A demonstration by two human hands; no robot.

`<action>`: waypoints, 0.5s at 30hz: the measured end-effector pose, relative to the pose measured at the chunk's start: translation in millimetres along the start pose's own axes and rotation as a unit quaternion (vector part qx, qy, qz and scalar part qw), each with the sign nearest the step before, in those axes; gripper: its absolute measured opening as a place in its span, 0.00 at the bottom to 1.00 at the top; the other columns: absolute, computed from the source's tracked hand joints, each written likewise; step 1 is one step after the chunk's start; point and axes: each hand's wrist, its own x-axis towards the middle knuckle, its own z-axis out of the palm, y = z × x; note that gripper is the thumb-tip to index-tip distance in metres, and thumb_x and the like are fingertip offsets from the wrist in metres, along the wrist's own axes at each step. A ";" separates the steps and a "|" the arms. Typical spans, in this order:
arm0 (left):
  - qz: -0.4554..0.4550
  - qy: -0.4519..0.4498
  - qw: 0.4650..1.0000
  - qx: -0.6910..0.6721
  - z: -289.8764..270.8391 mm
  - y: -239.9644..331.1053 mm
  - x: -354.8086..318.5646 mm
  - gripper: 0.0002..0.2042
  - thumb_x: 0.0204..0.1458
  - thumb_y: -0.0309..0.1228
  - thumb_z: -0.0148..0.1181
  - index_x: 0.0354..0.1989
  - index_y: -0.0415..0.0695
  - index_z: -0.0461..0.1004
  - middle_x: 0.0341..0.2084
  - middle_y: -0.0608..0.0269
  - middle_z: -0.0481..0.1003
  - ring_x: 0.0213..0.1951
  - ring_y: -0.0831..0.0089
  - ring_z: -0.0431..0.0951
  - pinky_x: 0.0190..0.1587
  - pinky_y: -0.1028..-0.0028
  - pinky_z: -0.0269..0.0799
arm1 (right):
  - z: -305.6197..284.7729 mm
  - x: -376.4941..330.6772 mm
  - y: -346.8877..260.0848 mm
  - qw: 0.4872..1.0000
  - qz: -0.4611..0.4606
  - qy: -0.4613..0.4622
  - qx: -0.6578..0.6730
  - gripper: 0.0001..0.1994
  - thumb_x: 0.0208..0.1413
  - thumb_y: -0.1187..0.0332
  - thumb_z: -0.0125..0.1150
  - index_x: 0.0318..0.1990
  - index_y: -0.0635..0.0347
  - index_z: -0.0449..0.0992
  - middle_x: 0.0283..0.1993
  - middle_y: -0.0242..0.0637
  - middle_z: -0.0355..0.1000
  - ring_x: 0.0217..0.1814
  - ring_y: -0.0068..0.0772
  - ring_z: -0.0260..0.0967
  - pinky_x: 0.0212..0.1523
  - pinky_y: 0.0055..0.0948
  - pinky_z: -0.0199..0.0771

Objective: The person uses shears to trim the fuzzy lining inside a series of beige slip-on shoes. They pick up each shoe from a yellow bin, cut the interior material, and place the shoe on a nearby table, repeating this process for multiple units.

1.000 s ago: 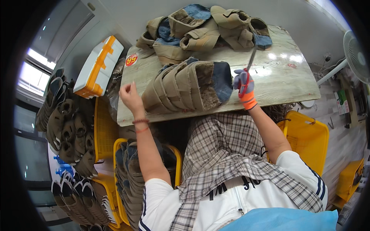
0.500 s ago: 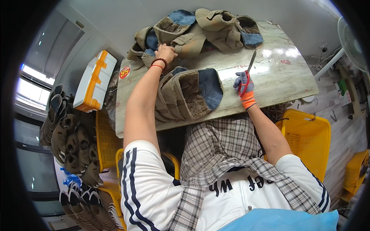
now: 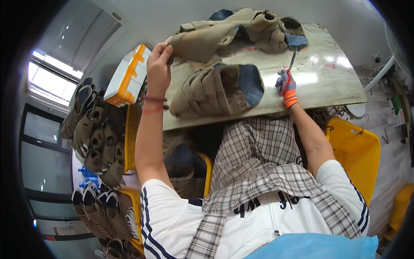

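Observation:
My bare left hand (image 3: 158, 69), with a red bracelet at the wrist, pinches one end of a tan shoe upper (image 3: 196, 43) above the table's left side. That upper stretches rightward toward a pile of fleece-lined shoe uppers (image 3: 265, 28) at the back; where its far end lies among them I cannot tell. My right hand (image 3: 285, 88), in a grey and orange glove, grips red-handled scissors (image 3: 294, 59) over the table, blades pointing away from me. Between my hands, a nested stack of shoe uppers (image 3: 196, 93) lies on its side, brown fleece and a dark blue lining showing.
The pale wood-look table (image 3: 334, 88) has a rounded right end. A yellow crate (image 3: 358, 151) stands at its right, a fan (image 3: 393, 45) beyond. Left are a white box with orange tape (image 3: 129, 77) and many more uppers (image 3: 97, 129). Another yellow crate holds uppers (image 3: 179, 166) below the table.
My left hand has drawn back leftward from the pile, pulling a shoe upper up and out with it. My right hand keeps the scissors in about the same place. The view has shifted slightly.

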 end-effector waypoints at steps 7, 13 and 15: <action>-0.064 -0.033 0.994 -0.077 51.1 59.8 -191.2 0.06 0.54 0.23 0.44 0.38 0.35 0.65 0.59 0.42 0.54 0.60 0.62 0.55 0.60 0.68 0.48 | 9.2 -113.0 -54.8 0.963 -0.113 -0.020 -0.243 0.14 0.50 0.58 0.59 0.35 0.60 0.71 0.16 0.28 0.63 0.14 0.18 0.58 0.15 0.18 0.55; -0.256 0.002 0.948 -0.191 69.5 32.3 -297.0 0.06 0.56 0.24 0.45 0.39 0.35 0.64 0.60 0.46 0.52 0.56 0.71 0.60 0.57 0.73 0.54 | 31.6 -224.0 -68.4 0.734 -0.199 -0.181 -0.623 0.16 0.51 0.66 0.59 0.46 0.63 0.69 0.33 0.34 0.70 0.30 0.22 0.65 0.30 0.20 0.65; -0.262 0.019 0.947 -0.185 69.1 24.5 -315.2 0.06 0.56 0.24 0.45 0.39 0.35 0.64 0.60 0.46 0.52 0.55 0.72 0.61 0.56 0.73 0.55 | 34.8 -240.0 -64.5 0.620 -0.279 -0.278 -0.679 0.19 0.44 0.71 0.62 0.46 0.62 0.67 0.37 0.43 0.70 0.34 0.32 0.68 0.35 0.25 0.69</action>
